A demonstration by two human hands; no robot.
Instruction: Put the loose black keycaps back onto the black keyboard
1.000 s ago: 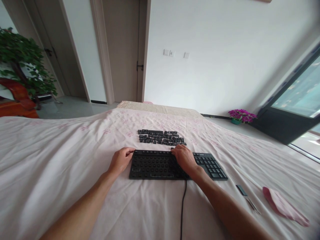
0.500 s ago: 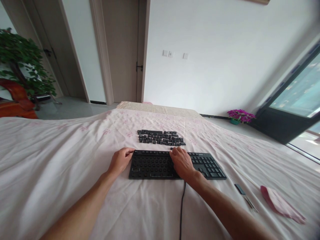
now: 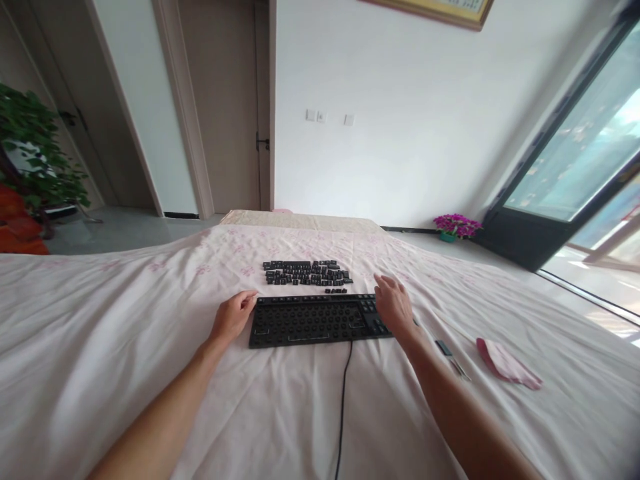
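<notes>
The keyboard (image 3: pixel 320 320) on the bed (image 3: pixel 100 333) is steadied at 9 o'clock by the left hand (image 3: pixel 231 319), grip loosely curled. Right hand (image 3: pixel 395 308) hovers at 3 o'clock — grip open, empty. Loose keys (image 3: pixel 306 273) wait at 12 — refitting seemingly underway; picking one likely follows.

This is a room in a home, most likely a bedroom. A bed (image 3: pixel 125 313) covered with a pale pink sheet printed with small flowers fills the lower half of the frame. Behind it, at upper centre, stands a plain white wall (image 3: pixel 400 133) with light switches (image 3: pixel 320 117), and the corner of a framed picture (image 3: pixel 440 10) shows at the top edge. A wooden door (image 3: pixel 225 107) in its frame stands at upper left, with a leafy green houseplant (image 3: pixel 35 153) at the far left. At the right, a large dark-framed window (image 3: pixel 575 153) reaches towards the floor, and a small pot of purple flowers (image 3: pixel 455 225) sits beside it.
</notes>
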